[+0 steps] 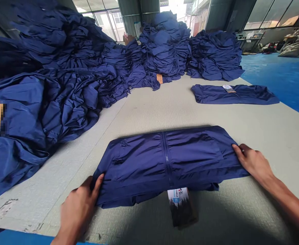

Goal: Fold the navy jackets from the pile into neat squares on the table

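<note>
A folded navy jacket lies across the table in front of me, its zipper running down the middle. My left hand grips the jacket's left end, thumb on top and fingers underneath. At the right end, my right hand pinches the cloth in the same way. A printed hang tag with a forest picture sticks out from under the jacket's near edge.
Another folded navy jacket with a tag lies farther back on the pale table. Loose navy garments heap along the left, and tall stacks stand at the back. Blue floor shows beyond the right edge.
</note>
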The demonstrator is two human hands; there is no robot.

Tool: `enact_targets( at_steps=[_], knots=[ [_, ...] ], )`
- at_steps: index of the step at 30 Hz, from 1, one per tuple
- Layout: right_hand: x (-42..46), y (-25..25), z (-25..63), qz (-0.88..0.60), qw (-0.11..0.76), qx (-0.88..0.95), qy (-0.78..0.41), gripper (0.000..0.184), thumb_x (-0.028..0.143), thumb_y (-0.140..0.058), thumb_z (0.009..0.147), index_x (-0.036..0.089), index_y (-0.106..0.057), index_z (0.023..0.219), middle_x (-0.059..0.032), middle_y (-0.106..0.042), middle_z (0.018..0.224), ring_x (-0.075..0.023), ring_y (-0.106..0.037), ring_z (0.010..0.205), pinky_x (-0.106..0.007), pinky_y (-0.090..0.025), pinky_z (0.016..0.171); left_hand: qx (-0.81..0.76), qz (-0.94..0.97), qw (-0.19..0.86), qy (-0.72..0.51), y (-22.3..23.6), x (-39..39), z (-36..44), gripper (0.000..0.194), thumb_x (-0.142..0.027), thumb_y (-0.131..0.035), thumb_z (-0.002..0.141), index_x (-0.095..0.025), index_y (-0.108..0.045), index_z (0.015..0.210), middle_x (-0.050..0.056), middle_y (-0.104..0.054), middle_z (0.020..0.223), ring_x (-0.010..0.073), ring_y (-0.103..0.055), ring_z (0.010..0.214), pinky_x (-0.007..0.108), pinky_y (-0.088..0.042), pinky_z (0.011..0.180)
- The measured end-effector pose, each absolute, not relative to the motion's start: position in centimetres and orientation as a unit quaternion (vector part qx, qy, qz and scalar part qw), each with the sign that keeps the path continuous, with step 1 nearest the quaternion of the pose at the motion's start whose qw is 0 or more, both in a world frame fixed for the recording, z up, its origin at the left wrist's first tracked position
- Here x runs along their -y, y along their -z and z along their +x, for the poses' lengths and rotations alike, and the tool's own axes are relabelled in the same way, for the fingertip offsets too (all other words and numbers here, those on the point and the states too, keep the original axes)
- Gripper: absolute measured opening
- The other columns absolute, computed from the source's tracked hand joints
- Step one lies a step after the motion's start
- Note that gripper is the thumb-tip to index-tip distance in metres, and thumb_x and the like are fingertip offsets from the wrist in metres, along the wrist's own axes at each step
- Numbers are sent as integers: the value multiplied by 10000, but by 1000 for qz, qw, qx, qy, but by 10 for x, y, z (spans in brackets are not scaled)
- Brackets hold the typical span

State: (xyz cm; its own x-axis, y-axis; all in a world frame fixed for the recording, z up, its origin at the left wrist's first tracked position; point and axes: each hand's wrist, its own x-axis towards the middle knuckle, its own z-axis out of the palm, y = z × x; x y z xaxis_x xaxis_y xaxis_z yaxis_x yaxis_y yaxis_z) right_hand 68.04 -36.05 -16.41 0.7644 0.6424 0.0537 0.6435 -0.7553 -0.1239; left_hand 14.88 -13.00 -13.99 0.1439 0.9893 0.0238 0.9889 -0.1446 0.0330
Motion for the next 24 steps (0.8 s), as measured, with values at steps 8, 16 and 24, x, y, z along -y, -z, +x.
enact_targets(
  at_steps=[8,16,24],
  knots=[
    [302,97,604,-752,210,617,103,553,543,-291,1001,206,-527,1369,-116,-541,1418,-291,-498,1307,-472,-390,1095,-372,910,-42,-181,102,116,230,537,-547,-295,1002,-204,-504,1359,112,-594,1356,272,-555,1249,446,-427,1058],
    [228,171,586,-795,76,601,-32,728,750,-299,904,374,-356,1525,-59,-292,1608,-431,-199,1464,-725,-167,1116,-343,938,53,-16,159,82,310,600,-636,-289,979,-413,-254,1535,-8,-182,1636,343,-138,1503,708,-98,1151],
    [238,165,600,-773,83,623,-82,730,723,-237,937,327,-306,1546,-84,-244,1620,-359,-111,1495,-663,-103,1162,-318,945,83,3,153,76,294,616,-639,-281,979,-399,-224,1543,4,-211,1625,303,-187,1496,659,-132,1174]
  ],
)
